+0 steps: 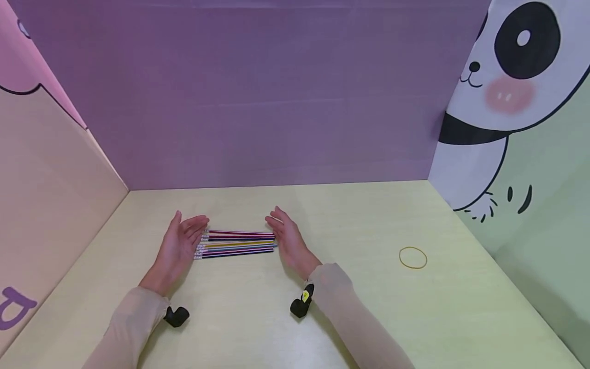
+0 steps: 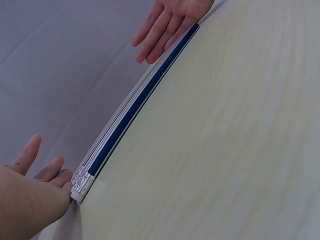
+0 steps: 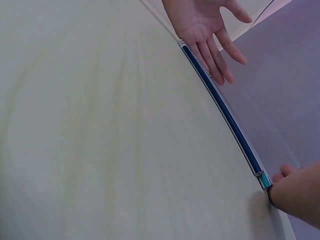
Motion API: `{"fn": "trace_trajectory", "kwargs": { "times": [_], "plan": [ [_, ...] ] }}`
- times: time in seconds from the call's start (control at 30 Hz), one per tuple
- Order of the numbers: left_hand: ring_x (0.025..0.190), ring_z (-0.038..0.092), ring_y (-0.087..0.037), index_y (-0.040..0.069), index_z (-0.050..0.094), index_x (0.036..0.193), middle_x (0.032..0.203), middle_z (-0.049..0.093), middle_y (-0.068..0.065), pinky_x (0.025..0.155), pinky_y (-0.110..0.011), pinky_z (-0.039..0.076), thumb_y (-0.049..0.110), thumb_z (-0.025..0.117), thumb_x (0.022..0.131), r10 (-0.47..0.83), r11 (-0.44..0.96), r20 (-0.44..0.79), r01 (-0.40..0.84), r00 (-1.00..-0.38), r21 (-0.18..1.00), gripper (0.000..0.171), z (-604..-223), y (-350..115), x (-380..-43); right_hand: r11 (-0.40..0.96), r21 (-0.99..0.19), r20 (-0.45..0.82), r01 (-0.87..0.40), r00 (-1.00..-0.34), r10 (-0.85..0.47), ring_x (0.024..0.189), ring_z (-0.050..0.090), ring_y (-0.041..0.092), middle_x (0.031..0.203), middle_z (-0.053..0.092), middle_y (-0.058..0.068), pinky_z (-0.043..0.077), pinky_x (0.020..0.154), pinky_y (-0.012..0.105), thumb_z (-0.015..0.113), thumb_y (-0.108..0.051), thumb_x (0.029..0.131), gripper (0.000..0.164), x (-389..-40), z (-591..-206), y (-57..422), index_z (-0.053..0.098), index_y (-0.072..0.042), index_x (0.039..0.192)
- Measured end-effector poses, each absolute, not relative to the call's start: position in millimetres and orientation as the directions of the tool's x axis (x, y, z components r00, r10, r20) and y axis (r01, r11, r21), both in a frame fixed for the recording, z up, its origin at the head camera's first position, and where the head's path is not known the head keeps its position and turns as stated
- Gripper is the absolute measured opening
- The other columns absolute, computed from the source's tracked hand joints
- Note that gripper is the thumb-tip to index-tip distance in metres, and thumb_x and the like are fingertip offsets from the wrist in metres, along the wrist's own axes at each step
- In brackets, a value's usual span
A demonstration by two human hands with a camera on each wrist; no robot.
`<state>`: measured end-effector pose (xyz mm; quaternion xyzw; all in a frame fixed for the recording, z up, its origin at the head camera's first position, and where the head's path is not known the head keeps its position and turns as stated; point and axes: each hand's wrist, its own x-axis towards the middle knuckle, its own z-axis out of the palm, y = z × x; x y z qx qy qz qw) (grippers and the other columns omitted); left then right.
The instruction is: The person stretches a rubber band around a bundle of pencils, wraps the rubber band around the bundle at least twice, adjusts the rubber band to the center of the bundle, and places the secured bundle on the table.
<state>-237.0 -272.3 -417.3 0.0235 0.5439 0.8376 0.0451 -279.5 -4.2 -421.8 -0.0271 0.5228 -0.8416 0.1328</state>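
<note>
Several pencils (image 1: 239,249) in mixed colours lie side by side on the table as a flat bundle, their white eraser ends to the left. My left hand (image 1: 177,246) stands on edge at those eraser ends, fingers extended and palm turned inward. At the opposite ends my right hand (image 1: 290,241) faces it, fingers likewise straight, its palm side against the tips. In the left wrist view a dark blue pencil (image 2: 142,102) forms the near side of the bundle. A teal end (image 3: 265,180) shows beside my right hand in the right wrist view.
A thin yellow rubber band (image 1: 415,268) lies on the table (image 1: 359,307) to the right. A purple wall panel (image 1: 276,102) closes off the back, and printed side panels stand left and right. Each wrist carries a small black camera (image 1: 301,306).
</note>
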Motion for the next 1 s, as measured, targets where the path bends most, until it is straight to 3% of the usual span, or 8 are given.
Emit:
{"fn": "trace_trajectory", "kwargs": {
  "times": [0.3,0.47,0.57,0.67,0.83,1.0],
  "plan": [
    [0.152,0.009,-0.028,0.001,0.031,0.146,0.141,0.038,-0.002,0.123,-0.034,0.008,0.056,0.027,0.105,0.078,-0.303,-0.059,-0.080,-0.995,0.950,0.069,-415,-277,-237,-0.407,-0.890,-0.100,0.205,-0.959,-0.265,0.144,0.036,0.030,0.150,0.044,0.022,0.018,0.122,0.037,0.051,-0.041,0.100,0.067,-280,-422,-3,0.036,0.003,0.148],
    [0.148,0.023,-0.032,-0.002,0.028,0.149,0.154,0.027,-0.019,0.120,-0.034,0.021,0.054,0.029,0.106,0.058,-0.113,-0.119,-0.125,-0.991,0.986,0.071,-410,-283,-239,-0.395,-0.896,-0.099,0.202,-0.959,-0.266,0.144,0.037,0.030,0.149,0.044,0.023,0.019,0.122,0.037,0.051,-0.041,0.100,0.068,-280,-422,-2,0.036,0.003,0.148],
    [0.144,0.031,-0.033,-0.004,0.019,0.153,0.156,0.024,-0.026,0.117,-0.032,0.029,0.050,0.027,0.107,0.058,0.031,-0.137,-0.135,-0.989,0.990,0.071,-407,-283,-240,-0.370,-0.907,-0.105,0.200,-0.960,-0.260,0.143,0.037,0.030,0.148,0.046,0.023,0.019,0.122,0.037,0.051,-0.041,0.100,0.067,-281,-422,-2,0.036,0.004,0.148],
    [0.143,0.032,-0.033,-0.004,0.010,0.155,0.156,0.024,-0.029,0.116,-0.031,0.031,0.048,0.026,0.108,0.052,0.083,-0.150,-0.145,-0.987,0.986,0.071,-405,-282,-240,-0.341,-0.920,-0.110,0.196,-0.960,-0.257,0.143,0.038,0.030,0.147,0.048,0.022,0.019,0.122,0.038,0.051,-0.041,0.100,0.067,-280,-421,-3,0.037,0.004,0.147],
    [0.147,0.025,-0.032,-0.004,0.008,0.155,0.158,0.021,-0.026,0.120,-0.036,0.022,0.048,0.032,0.107,0.044,0.003,-0.124,-0.124,-0.991,0.992,0.075,-405,-277,-241,-0.358,-0.917,-0.093,0.176,-0.967,-0.239,0.144,0.035,0.031,0.146,0.049,0.022,0.017,0.122,0.040,0.051,-0.043,0.099,0.069,-278,-421,-3,0.036,0.002,0.149],
    [0.150,0.017,-0.027,0.003,0.024,0.149,0.150,0.034,-0.012,0.123,-0.034,0.013,0.047,0.039,0.106,0.083,-0.221,-0.107,-0.123,-0.991,0.968,0.064,-410,-276,-239,-0.386,-0.906,-0.080,0.176,-0.965,-0.251,0.147,0.030,0.031,0.149,0.047,0.019,0.012,0.123,0.041,0.049,-0.045,0.100,0.070,-275,-423,-4,0.031,-0.003,0.153]
  ]
}}
